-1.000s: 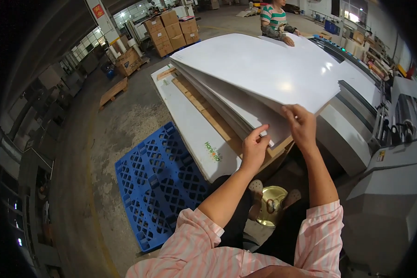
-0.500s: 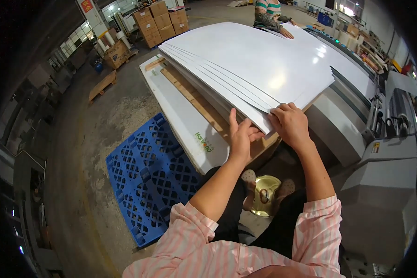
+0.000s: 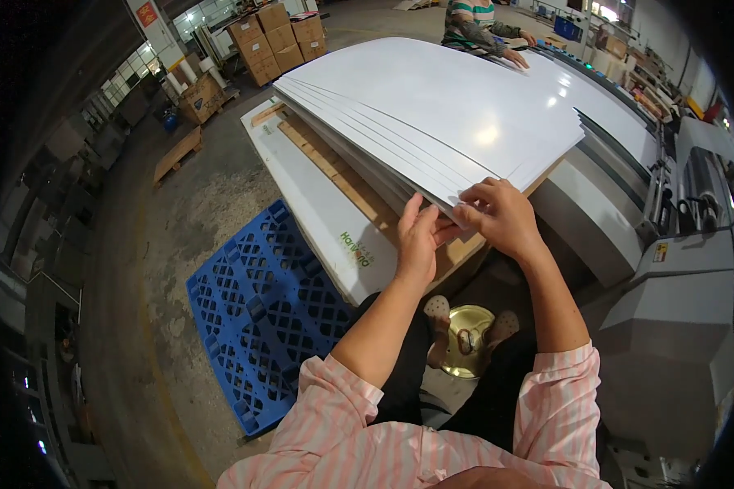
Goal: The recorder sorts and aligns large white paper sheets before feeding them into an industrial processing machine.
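Observation:
Large glossy white sheets point(image 3: 383, 106) lie in a stack, their near-left edges fanned in several steps. At the near corner my right hand point(image 3: 501, 216) has its fingers bent over the top sheets and its thumb by the edge, pinching the corner. Just left of it, my left hand point(image 3: 420, 244) is against the stack's side edge, fingers apart, some fingertips partly hidden by the corner. Below the sheets, a wooden strip point(image 3: 334, 167) and a white printed board point(image 3: 302, 196) show along the left side.
A blue plastic pallet point(image 3: 261, 318) lies on the floor at left. Grey machinery point(image 3: 669, 310) stands close on my right. Another person's hand point(image 3: 515, 59) rests on the sheets' far side. A round gold-coloured base point(image 3: 470, 359) is between my feet. Cardboard boxes point(image 3: 273, 41) are stacked far back.
My right hand has shifted slightly left and its fingers have loosened and spread along the corner. The lifted sheet corner sits lower. The other person's far hand has moved a little.

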Tool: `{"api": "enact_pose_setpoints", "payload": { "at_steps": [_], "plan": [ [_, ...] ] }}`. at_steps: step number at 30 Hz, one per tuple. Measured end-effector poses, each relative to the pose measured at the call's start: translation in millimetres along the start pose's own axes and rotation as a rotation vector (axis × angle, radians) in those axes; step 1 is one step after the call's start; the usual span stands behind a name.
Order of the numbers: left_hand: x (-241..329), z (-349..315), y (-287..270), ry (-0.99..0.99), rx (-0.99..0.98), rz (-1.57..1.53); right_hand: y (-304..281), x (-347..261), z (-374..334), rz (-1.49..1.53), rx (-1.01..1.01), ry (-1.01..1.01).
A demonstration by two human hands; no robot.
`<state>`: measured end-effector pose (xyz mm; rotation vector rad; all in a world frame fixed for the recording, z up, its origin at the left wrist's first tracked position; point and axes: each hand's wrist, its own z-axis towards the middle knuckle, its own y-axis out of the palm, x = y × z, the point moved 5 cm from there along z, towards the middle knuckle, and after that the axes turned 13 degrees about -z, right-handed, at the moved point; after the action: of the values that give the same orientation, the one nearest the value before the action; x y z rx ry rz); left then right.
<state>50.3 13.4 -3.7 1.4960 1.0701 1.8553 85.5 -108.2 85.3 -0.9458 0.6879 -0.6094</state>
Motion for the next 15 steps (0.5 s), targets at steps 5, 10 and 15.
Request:
{"api": "enact_pose_setpoints", "payload": {
  "at_steps": [5, 10, 15],
  "plan": [
    [-0.8, -2.2, 1.4, 0.060, 0.025, 0.132, -7.0, -6.2, -0.6, -0.262, 0.277, -0.028],
    [0.5, -0.6, 2.0, 0.061, 0.029, 0.095, -12.1, -7.4, -2.6, -0.234, 0.385, -0.272],
    [-3.6, 0.8, -2.9, 0.069, 0.125, 0.173, -13.2, 1.6, -6.1, -0.203, 0.389, -0.428]
  ]
}}
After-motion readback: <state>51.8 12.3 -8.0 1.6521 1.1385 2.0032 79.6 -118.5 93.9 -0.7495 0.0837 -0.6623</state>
